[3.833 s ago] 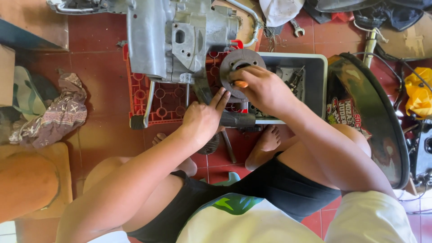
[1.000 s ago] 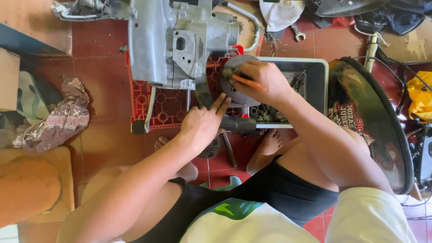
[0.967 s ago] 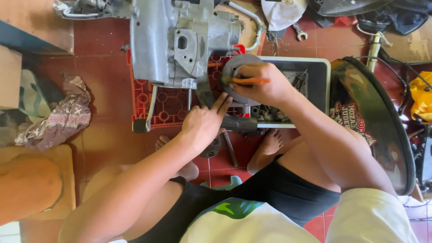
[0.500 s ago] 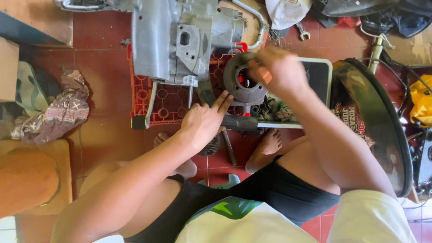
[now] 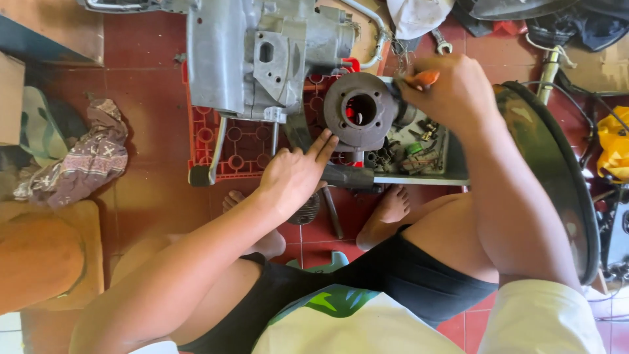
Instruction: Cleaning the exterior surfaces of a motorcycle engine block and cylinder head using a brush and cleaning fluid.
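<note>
A grey metal engine block (image 5: 259, 56) rests on a red plastic crate (image 5: 226, 141). Beside it sits a round dark engine part (image 5: 362, 111) with a centre hole. My left hand (image 5: 295, 174) lies flat with fingers spread, fingertips touching the lower edge of the round part and a black bar (image 5: 350, 177) below it. My right hand (image 5: 452, 88) is closed around an orange-handled tool (image 5: 422, 78) just to the right of the round part, above a grey tray (image 5: 452, 160) holding small parts.
A crumpled rag (image 5: 82, 160) lies on the red tiles at left, next to a wooden stool (image 5: 46, 252). A dark curved panel (image 5: 557, 170) stands at right. A wrench (image 5: 440, 40) and a white cloth (image 5: 416, 13) lie at the top. My bare feet (image 5: 393, 203) rest below the tray.
My right hand came off the round part's face and moved right and up with the orange-handled tool, uncovering the centre hole. My left hand stayed in place.
</note>
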